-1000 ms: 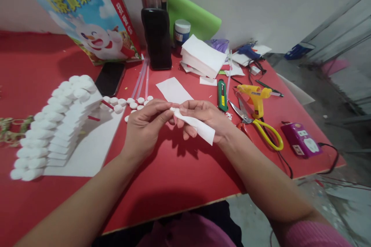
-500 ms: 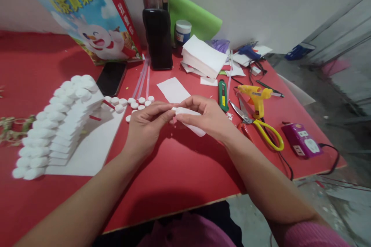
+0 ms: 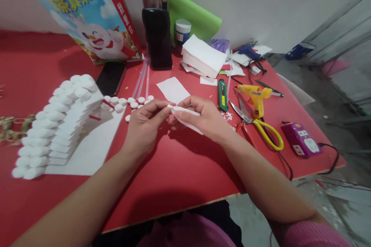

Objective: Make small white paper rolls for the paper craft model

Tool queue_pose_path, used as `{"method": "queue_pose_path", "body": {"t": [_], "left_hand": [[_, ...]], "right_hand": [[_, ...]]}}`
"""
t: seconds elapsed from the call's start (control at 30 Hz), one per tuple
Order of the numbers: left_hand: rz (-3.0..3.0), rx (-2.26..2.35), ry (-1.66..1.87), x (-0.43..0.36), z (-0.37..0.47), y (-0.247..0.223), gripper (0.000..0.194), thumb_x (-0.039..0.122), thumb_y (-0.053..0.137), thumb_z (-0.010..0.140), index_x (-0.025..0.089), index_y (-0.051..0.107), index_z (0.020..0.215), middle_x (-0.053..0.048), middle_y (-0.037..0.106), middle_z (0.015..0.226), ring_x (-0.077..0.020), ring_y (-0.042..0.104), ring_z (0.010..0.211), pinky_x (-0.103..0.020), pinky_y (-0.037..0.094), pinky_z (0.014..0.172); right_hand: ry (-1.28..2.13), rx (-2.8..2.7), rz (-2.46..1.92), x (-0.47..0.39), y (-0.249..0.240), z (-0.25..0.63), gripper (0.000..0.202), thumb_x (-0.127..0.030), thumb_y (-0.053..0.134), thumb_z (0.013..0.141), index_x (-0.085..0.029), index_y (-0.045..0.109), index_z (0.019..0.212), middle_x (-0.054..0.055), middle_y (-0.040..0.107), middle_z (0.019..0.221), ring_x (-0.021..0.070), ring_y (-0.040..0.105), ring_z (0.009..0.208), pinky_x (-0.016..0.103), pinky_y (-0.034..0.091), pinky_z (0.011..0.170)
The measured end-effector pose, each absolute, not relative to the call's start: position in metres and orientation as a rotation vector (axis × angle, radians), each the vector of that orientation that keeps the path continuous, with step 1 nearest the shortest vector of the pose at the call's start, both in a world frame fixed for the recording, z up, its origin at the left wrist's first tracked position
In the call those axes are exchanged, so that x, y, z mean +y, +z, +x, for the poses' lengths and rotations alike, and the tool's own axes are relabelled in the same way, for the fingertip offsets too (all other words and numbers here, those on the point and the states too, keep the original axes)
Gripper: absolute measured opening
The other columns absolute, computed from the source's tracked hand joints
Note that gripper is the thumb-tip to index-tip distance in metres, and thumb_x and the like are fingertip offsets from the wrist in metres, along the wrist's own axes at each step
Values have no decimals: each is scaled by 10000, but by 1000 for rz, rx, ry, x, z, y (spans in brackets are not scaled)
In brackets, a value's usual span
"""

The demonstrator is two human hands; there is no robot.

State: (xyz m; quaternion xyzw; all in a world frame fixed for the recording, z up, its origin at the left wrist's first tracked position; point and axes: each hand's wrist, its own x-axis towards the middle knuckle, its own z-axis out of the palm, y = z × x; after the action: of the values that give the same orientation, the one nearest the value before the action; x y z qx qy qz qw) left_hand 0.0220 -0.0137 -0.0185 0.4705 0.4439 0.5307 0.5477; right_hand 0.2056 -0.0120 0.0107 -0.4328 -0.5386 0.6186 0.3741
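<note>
Above the red table, my left hand (image 3: 146,123) and my right hand (image 3: 204,117) meet at the fingertips around a strip of white paper (image 3: 189,123). The strip slants down to the right under my right thumb, held between that thumb and the fingers. My left thumb and index finger pinch the strip's near end, where a small white bit shows; its shape is mostly hidden. Just beyond the hands lies a flat white paper sheet (image 3: 173,89). Several small round white pieces (image 3: 133,105) rest by my left fingers.
At left, a stepped white paper structure (image 3: 65,123) edged with white discs stands on a white sheet. To the right lie a green cutter (image 3: 222,95), yellow-handled scissors (image 3: 268,133), a yellow glue gun (image 3: 256,96) and a purple power socket (image 3: 303,141). A phone (image 3: 157,38) stands upright behind.
The fingertips have shifted slightly left, and the paper strip has turned narrower to view. A pinkish bit below the fingers no longer shows.
</note>
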Motion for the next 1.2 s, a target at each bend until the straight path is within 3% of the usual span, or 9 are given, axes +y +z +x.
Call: {"method": "queue_pose_path", "body": {"t": [0.07, 0.13, 0.27, 0.43, 0.67, 0.77, 0.9, 1.03, 1.2], "left_hand": [[1107, 1013, 1257, -11, 19, -21, 56, 303, 827, 877, 271, 833, 923, -24, 760, 902, -165, 692, 799, -321, 591, 755], [1157, 1027, 1262, -11, 17, -21, 35, 301, 833, 879, 278, 830, 904, -30, 782, 959, -184, 723, 873, -335, 604, 810], [1319, 1064, 1238, -14, 18, -15, 36, 296, 816, 897, 282, 843, 917, -64, 800, 1016, -229, 755, 950, -382, 629, 856], [1286, 1007, 1219, -18, 22, -10, 58, 291, 790, 910, 246, 826, 919, -50, 754, 863, -203, 730, 736, -354, 625, 673], [1321, 1064, 1233, -16, 21, -13, 43, 275, 800, 906, 260, 839, 915, -26, 777, 916, -178, 717, 855, -308, 588, 833], [1270, 1102, 1237, -16, 21, -13, 35, 275, 816, 888, 270, 844, 907, -23, 784, 939, -172, 706, 861, -303, 573, 843], [1150, 1112, 1245, -18, 25, -15, 54, 281, 836, 859, 262, 851, 906, -22, 768, 879, -148, 657, 747, -289, 551, 734], [967, 1076, 1250, -19, 29, -17, 106, 256, 877, 791, 241, 854, 894, -13, 744, 790, -128, 620, 686, -261, 521, 664], [1012, 1080, 1258, -17, 28, -14, 101, 267, 866, 803, 221, 851, 891, -16, 740, 767, -130, 622, 676, -270, 528, 664]], "right_hand": [[1975, -1117, -932, -5, 11, 210, 490, -656, 704, 911, -208, 635, 1098, 104, 802, 968, 280, 791, 852, 460, 641, 798], [2208, -963, -806, 0, 10, 213, 545, -678, 647, 943, -198, 640, 1201, 124, 810, 994, 308, 800, 897, 512, 648, 834], [2314, -870, -728, 0, 8, 213, 402, -486, 625, 1016, -194, 656, 1291, 91, 809, 980, 242, 777, 837, 455, 661, 838], [2236, -852, -771, -4, 9, 212, 392, -378, 761, 946, -183, 707, 1283, 11, 717, 885, 132, 633, 675, 379, 676, 774], [1944, -1098, -1036, -6, 4, 209, 360, -381, 912, 792, -166, 781, 1049, 5, 717, 837, 135, 657, 709, 276, 578, 664], [1738, -1225, -1165, -8, 6, 206, 373, -438, 904, 788, -170, 766, 1008, 22, 754, 831, 141, 668, 698, 261, 529, 633], [1509, -1351, -1232, -13, 6, 202, 384, -534, 850, 832, -190, 685, 876, 38, 761, 793, 175, 701, 672, 290, 531, 609], [1120, -1605, -1249, -18, -1, 200, 303, -477, 737, 953, -199, 692, 841, 43, 770, 813, 167, 693, 731, 279, 502, 650], [1201, -1531, -1251, -16, 1, 199, 276, -455, 738, 940, -186, 721, 881, 22, 747, 772, 138, 636, 661, 259, 467, 602]]}}
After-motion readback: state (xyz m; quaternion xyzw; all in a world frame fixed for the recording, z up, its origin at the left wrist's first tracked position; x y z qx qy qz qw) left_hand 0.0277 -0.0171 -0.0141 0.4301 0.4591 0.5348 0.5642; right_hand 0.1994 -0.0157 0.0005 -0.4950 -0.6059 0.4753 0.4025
